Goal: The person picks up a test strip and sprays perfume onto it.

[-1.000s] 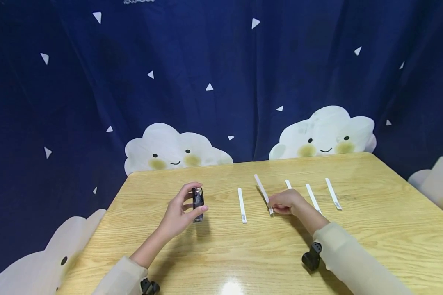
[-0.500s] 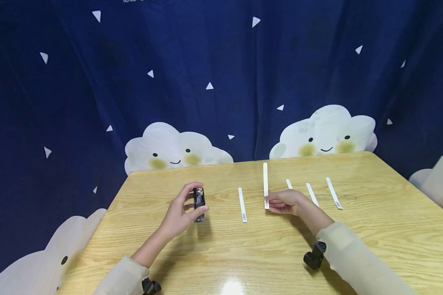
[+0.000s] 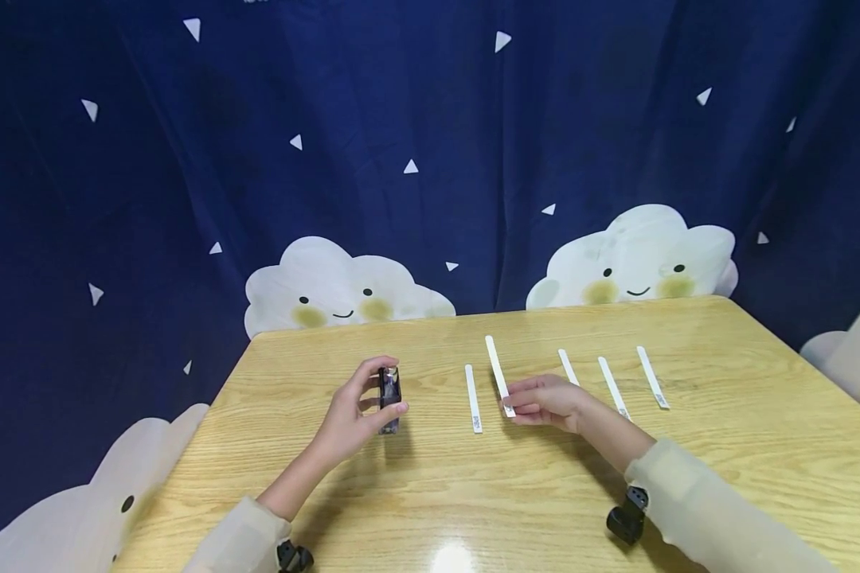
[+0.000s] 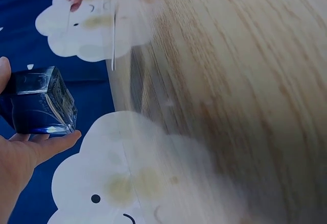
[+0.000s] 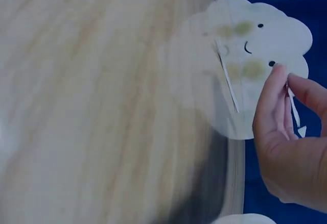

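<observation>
Head view shows the left hand curled around a small dark glass bottle, thumb and fingertips clamping its flat sides and holding it upright just above the wooden surface. The right hand pinches the near end of a white paper strip, whose far end tilts up off the surface. A second strip lies flat between the two hands, and three more strips lie in a row to the right. To do this step well, the pinch probably ought to sit low on the strip so the free end stays stiff and clean, while the bottle is kept steady and level as the strip is brought toward it.
</observation>
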A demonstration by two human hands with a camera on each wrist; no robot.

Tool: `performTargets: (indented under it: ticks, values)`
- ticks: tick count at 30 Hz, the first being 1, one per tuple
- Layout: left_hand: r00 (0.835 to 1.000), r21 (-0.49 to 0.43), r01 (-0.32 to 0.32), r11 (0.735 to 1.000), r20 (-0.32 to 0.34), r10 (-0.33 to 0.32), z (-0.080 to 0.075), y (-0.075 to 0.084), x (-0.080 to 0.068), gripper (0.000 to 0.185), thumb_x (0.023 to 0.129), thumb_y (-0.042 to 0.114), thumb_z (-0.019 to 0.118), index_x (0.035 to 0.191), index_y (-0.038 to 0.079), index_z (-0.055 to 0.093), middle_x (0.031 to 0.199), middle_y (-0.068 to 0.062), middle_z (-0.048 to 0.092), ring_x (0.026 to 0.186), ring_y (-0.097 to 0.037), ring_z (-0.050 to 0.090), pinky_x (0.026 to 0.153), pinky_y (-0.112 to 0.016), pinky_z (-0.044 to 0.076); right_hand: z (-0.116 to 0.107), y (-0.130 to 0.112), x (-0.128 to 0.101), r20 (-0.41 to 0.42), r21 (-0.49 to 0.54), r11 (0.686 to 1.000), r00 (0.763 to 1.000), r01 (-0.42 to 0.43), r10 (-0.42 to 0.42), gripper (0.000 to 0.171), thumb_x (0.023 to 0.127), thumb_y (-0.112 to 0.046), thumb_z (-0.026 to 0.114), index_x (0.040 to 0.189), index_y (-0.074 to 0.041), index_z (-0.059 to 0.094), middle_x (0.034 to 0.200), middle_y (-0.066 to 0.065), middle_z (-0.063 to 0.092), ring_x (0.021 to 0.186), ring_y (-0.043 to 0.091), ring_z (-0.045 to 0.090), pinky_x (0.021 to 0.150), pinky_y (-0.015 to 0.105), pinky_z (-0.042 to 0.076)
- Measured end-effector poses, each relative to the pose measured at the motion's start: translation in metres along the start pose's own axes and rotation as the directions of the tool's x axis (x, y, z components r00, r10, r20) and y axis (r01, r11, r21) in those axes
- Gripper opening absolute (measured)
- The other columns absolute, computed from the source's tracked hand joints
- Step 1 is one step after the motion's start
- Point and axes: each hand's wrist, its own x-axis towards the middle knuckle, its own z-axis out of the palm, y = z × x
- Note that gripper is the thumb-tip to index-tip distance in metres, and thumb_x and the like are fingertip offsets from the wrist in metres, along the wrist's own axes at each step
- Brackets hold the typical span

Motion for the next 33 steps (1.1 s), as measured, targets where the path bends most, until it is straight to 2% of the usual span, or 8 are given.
performTargets:
  ticks: [4,8,12,19,26,33]
  values:
    - [1.000,-0.003,-0.005,1.000,0.009,0.005,0.002,0.000,0.000,0.057,0.081,0.012,0.076,0.130,0.025,0.049,0.133,-0.014,0.055,0.116,-0.036,0.058,0.090,-0.040,0.056,0.003,0.005,-0.002,0.050,-0.006,0.999,0.998,0.037,-0.037,0.059,0.088,0.001,0.061,0.135,0.019,0.032,0.093,0.004,0.073,0.070,0.003,0.063,0.076,0.021,0.059]
    - [1.000,-0.005,0.000,1.000,0.026,0.000,0.004,-0.001,0.000,0.057,0.082,0.014,0.076,0.131,0.026,0.049,0.135,-0.014,0.053,0.117,-0.035,0.058,0.090,-0.043,0.056,0.007,0.008,-0.004,0.062,-0.009,0.999,0.997,0.041,-0.040,0.055,0.086,0.001,0.064,0.131,0.016,0.037,0.091,0.005,0.073,0.076,0.009,0.070,0.074,0.022,0.060]
    - [0.999,-0.005,0.007,1.000,0.035,-0.007,0.005,-0.002,0.000,0.058,0.083,0.015,0.075,0.132,0.027,0.048,0.136,-0.013,0.052,0.116,-0.035,0.057,0.091,-0.044,0.056,0.012,0.009,-0.006,0.053,-0.025,0.999,0.998,0.031,-0.030,0.051,0.085,0.001,0.065,0.128,0.014,0.040,0.088,0.003,0.072,0.077,0.011,0.070,0.073,0.023,0.060]
    - [0.999,-0.002,-0.005,1.000,0.044,0.005,0.007,-0.002,0.004,0.058,0.083,0.016,0.075,0.133,0.027,0.048,0.137,-0.012,0.052,0.117,-0.035,0.057,0.090,-0.043,0.056,0.021,0.004,-0.007,0.092,-0.047,0.998,0.995,0.046,-0.042,0.053,0.085,0.000,0.066,0.128,0.017,0.040,0.088,0.003,0.074,0.075,0.009,0.069,0.070,0.021,0.059]
    - [0.999,0.009,-0.007,1.000,0.050,0.007,0.007,-0.004,0.010,0.057,0.081,0.016,0.077,0.131,0.026,0.051,0.133,-0.011,0.055,0.117,-0.032,0.058,0.091,-0.041,0.055,0.028,-0.004,-0.003,0.136,-0.073,0.996,0.990,0.043,-0.033,0.051,0.086,-0.002,0.065,0.128,0.018,0.044,0.094,0.005,0.075,0.083,0.011,0.071,0.074,0.021,0.059]
    - [0.998,0.028,-0.043,0.999,0.054,0.041,0.011,-0.006,0.019,0.056,0.082,0.016,0.077,0.132,0.021,0.051,0.131,-0.013,0.056,0.114,-0.031,0.060,0.092,-0.044,0.055,0.029,-0.010,-0.005,0.160,-0.078,0.997,0.987,0.025,-0.012,0.049,0.087,-0.001,0.064,0.128,0.017,0.044,0.091,0.001,0.075,0.085,0.011,0.072,0.074,0.021,0.059]
